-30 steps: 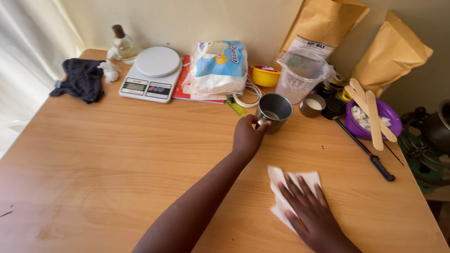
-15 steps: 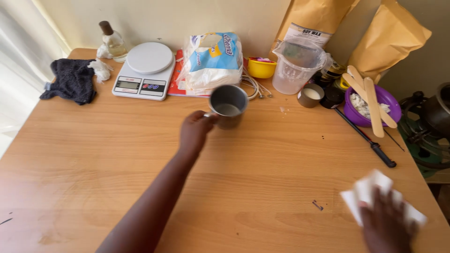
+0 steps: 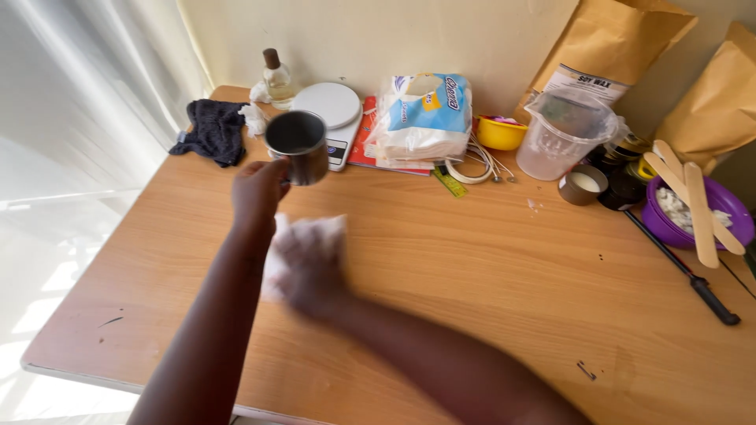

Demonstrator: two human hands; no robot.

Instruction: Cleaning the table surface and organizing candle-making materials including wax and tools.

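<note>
A: What does the left hand have?

B: A small metal cup, gripped at its handle side and lifted clear of the wooden table, tipped a little so its dark inside shows. It hangs in front of the white kitchen scale.

A: And the right hand?

B: It lies flat, palm down, on a white paper tissue, pressing it to the table top just below the cup. The hand is blurred, so I cannot tell how the fingers sit, but it is spread over the tissue, not closed into a fist.

A: What stands along the wall?

B: From the left: a dark cloth, a small glass bottle with a brown cap, the scale, a pack of tissue rolls, a yellow bowl, a clear plastic jug, and a purple bowl with wooden sticks laid across it. Two brown paper bags lean behind them. A black-handled tool lies on the table near the purple bowl.
</note>
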